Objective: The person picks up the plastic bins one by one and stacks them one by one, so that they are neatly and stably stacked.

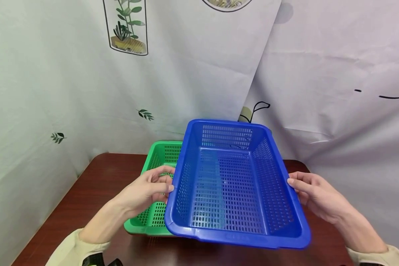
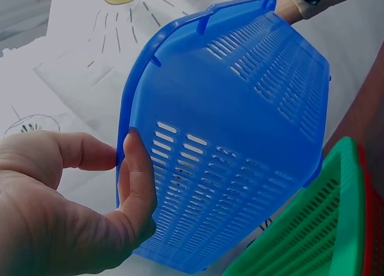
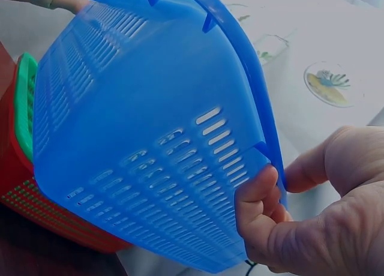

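Observation:
A blue slotted plastic basket (image 1: 242, 184) is held up between both hands, its open top tilted toward the head camera. My left hand (image 1: 149, 188) pinches its left rim between thumb and fingers. On the opposite rim, my right hand (image 1: 319, 195) grips in the same way. The left wrist view shows the left thumb and fingers (image 2: 139, 174) on either side of the blue rim. Behind and left of it stands a green basket (image 1: 147, 218), partly hidden by the blue one. Both wrist views show the green basket nested in a red basket (image 3: 72, 216).
The baskets stand on a dark reddish-brown table (image 1: 86, 188) with rounded far corners. A pale curtain (image 1: 193, 74) printed with plants and jars hangs right behind the table's far edge and along its sides.

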The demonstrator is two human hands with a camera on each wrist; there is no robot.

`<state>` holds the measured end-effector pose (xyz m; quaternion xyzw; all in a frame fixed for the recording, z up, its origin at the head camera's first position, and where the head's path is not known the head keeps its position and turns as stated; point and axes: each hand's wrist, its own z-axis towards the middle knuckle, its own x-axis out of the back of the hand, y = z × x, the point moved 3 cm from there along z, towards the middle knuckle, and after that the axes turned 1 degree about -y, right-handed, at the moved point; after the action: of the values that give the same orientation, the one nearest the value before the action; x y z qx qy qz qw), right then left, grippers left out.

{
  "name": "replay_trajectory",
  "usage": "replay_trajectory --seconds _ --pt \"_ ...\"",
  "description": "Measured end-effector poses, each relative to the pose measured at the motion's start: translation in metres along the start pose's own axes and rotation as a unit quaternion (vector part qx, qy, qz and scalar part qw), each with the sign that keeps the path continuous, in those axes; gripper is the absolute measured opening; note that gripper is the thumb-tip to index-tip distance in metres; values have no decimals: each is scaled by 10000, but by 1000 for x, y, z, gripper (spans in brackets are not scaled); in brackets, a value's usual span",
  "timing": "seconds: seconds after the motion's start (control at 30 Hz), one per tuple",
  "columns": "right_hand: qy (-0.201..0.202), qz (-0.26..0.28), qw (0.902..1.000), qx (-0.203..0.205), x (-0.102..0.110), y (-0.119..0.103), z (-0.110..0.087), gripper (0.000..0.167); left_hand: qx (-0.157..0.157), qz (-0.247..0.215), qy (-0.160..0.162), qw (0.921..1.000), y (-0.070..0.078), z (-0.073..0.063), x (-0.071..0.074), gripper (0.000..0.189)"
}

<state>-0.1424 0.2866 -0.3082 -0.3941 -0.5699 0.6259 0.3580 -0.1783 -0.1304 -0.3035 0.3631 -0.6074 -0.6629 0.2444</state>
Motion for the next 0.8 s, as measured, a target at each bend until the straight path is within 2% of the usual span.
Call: replay_trajectory --seconds 0.23,0.5,0.8 --pt "-30 -63 10000 22 -13 1 12 21 -56 -18 -11 10000 1 -12 13 36" --pt "-105 -75 9998 120 -26 3 25 18 -201 -67 -179 9996 1 -21 27 32" --pt "-171 -124 9997 152 -40 6 42 13 -156 18 -68 9999 1 -34 42 26"
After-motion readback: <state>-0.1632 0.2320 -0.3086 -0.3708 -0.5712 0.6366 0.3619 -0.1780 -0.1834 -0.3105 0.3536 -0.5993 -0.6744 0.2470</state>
